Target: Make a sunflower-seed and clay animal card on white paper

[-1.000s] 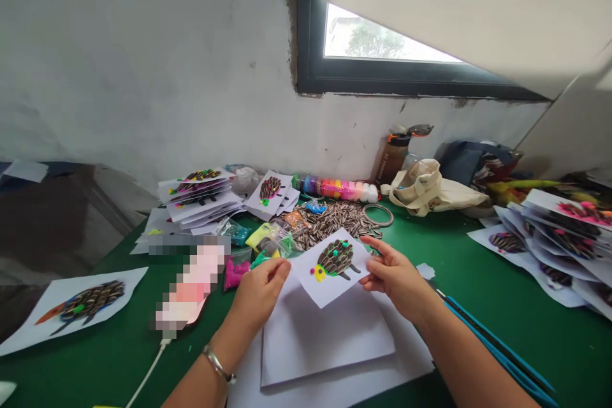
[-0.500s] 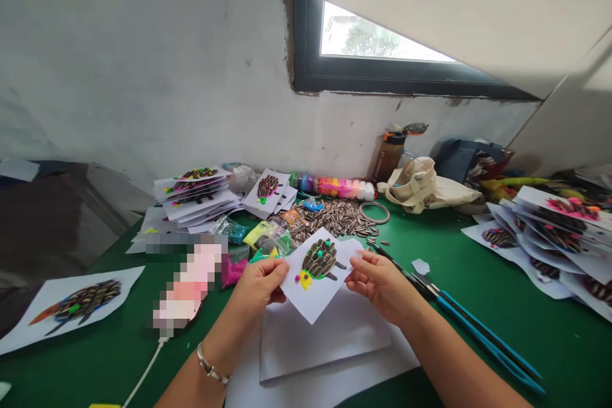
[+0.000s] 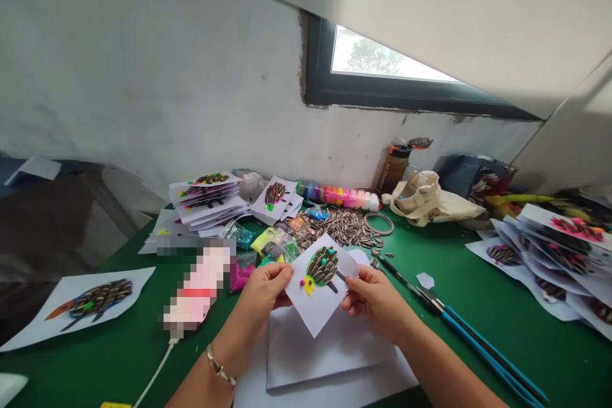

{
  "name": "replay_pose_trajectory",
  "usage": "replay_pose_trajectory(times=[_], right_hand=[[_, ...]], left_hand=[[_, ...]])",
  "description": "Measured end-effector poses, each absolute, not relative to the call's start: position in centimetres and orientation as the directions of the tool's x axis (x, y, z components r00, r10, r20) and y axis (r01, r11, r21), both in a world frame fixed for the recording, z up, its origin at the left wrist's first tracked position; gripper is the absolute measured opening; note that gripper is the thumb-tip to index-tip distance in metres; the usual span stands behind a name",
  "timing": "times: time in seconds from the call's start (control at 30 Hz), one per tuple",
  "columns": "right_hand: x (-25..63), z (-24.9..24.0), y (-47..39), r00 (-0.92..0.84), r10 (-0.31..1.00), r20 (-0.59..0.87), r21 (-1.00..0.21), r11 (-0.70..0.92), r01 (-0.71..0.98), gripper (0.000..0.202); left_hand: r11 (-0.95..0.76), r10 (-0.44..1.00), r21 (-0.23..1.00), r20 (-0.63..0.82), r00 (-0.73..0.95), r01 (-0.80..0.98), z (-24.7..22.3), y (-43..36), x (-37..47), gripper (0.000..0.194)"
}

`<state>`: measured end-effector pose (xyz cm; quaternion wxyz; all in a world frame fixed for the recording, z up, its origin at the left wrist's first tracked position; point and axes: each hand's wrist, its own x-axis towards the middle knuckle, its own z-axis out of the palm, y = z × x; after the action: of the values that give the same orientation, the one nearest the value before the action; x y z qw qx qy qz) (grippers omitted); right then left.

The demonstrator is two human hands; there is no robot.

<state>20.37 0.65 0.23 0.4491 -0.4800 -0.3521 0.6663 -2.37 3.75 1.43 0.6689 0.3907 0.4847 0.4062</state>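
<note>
My left hand (image 3: 270, 287) pinches the left corner of a white paper card (image 3: 312, 313), and my right hand (image 3: 370, 298) grips its right edge. On the card is a small animal picture made of sunflower seeds, with green, yellow and purple clay; it looks like a bird or hedgehog. Both hands hold the card up, tilted, above a stack of white paper (image 3: 329, 357) lying on the green table. A pile of sunflower seeds (image 3: 348, 226) and bags of coloured clay (image 3: 272, 239) lie just beyond the card.
Stacks of finished seed pictures stand at the left (image 3: 208, 204) and right (image 3: 549, 261). Blue-handled scissors (image 3: 492, 347) lie right of my hand. Behind are a roll of clay tubs (image 3: 339, 196), a tape ring (image 3: 392, 224), a brown bottle (image 3: 394, 169) and a cloth bag (image 3: 421, 197).
The view has shifted slightly, so the scene sits lower and further right. My right hand has moved its hold a little along the card's edge; both hands still hold the card.
</note>
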Motion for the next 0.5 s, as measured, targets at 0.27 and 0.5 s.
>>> replay_pose_trajectory(times=[0.27,0.5], right_hand=[[18.9,3.3,5.0,-0.148,0.954,-0.262,-0.914,-0.294,-0.280,0.028],[14.4,6.1,15.2,-0.128,0.971,-0.203,-0.932,-0.232,-0.280,0.007]], left_hand=[[0.359,0.930,0.832,-0.357,0.087,-0.424,2.8,3.6,-3.1,0.036],[0.330,0.896,0.784,-0.435,-0.087,-0.526,2.9,4.5,-4.0,0.034]])
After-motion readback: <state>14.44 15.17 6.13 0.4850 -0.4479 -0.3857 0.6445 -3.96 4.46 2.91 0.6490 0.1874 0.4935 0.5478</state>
